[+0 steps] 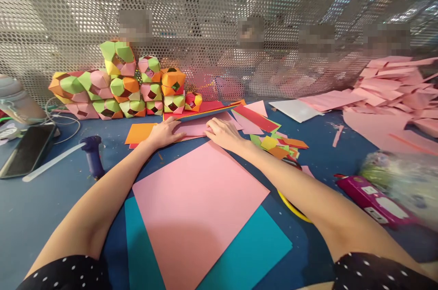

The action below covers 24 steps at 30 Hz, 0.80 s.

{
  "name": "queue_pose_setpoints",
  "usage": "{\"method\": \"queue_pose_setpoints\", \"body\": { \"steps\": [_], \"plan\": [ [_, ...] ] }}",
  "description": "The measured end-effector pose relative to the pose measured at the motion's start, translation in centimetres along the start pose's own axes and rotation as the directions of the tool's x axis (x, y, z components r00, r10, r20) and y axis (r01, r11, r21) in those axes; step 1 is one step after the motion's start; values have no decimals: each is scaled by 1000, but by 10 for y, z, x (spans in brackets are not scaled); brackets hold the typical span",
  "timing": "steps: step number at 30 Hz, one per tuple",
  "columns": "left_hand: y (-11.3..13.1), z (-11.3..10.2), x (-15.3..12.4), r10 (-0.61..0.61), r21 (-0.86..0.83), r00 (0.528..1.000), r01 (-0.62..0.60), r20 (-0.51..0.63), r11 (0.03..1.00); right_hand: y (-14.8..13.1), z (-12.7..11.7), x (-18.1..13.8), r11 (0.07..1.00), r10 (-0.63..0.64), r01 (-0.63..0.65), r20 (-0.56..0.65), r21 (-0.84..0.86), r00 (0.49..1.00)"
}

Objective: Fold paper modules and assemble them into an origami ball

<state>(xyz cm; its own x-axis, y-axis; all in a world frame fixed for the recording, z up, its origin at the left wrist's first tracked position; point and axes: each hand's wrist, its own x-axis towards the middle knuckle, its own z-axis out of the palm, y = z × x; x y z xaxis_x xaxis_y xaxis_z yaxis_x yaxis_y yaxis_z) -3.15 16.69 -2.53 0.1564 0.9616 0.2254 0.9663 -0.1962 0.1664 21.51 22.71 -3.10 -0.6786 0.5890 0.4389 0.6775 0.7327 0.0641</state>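
Note:
Both my arms reach forward over a large pink paper sheet (195, 208) that lies on a teal sheet (246, 249). My left hand (166, 133) rests with curled fingers on a stack of coloured sheets (201, 121), beside an orange sheet (139, 133). My right hand (221, 133) presses on the same stack, its fingers bent at the pink top sheet's edge. Whether either hand pinches a sheet is hidden. Behind the stack stands a pile of folded paper cubes (123, 87) in green, pink and orange.
A glue gun (92, 155) and a dark phone (27, 150) lie at the left on the blue table (44, 203). Folded scraps (277, 144), a magenta box (372, 201), a plastic bag (404, 180) and pink paper heaps (393, 93) sit at the right. A perforated screen (219, 16) closes the back, with people behind it.

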Motion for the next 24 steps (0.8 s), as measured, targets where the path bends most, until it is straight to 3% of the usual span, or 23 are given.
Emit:
{"method": "queue_pose_setpoints", "body": {
  "steps": [12,24],
  "plan": [
    [-3,4,-1,49,33,999,-49,-17,998,-2,7,11,994,84,-81,-44,75,995],
    [-4,5,-2,87,78,996,-86,-6,993,-4,14,10,993,107,-108,16,41,994]
  ]
}}
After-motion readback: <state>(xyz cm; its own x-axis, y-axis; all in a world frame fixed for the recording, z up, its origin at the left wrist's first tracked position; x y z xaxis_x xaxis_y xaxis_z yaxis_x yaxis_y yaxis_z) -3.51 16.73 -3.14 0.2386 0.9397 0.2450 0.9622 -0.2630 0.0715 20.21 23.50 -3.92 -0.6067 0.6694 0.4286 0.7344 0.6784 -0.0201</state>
